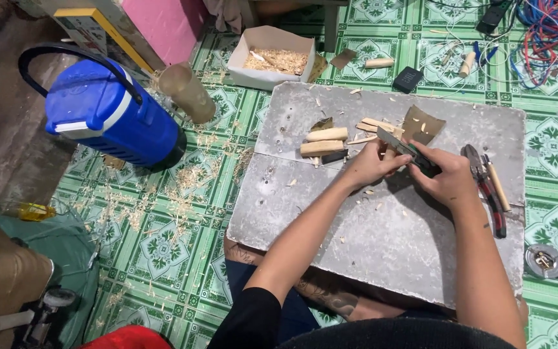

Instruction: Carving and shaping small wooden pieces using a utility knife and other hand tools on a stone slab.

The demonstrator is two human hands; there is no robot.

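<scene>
I am gripping the knife (403, 147) in my right hand (448, 178), left hand (368, 165) pinching the wood; I should be cutting slowly, away from fingers.

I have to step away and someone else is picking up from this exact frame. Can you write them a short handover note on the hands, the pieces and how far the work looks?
Right hand: closed on the dark handle of a knife, blade pointing up-left.
Left hand: pinching a small wood piece at the blade; the piece itself is mostly hidden.
On the grey board: two cut wood blocks left of the hands, thin slivers beyond them, red-handled pliers at right.
Cardboard box of shavings beyond the board.
Done: shavings across the floor suggest much carving.
Left: the held piece is under the blade; how finished, cannot tell.
</scene>
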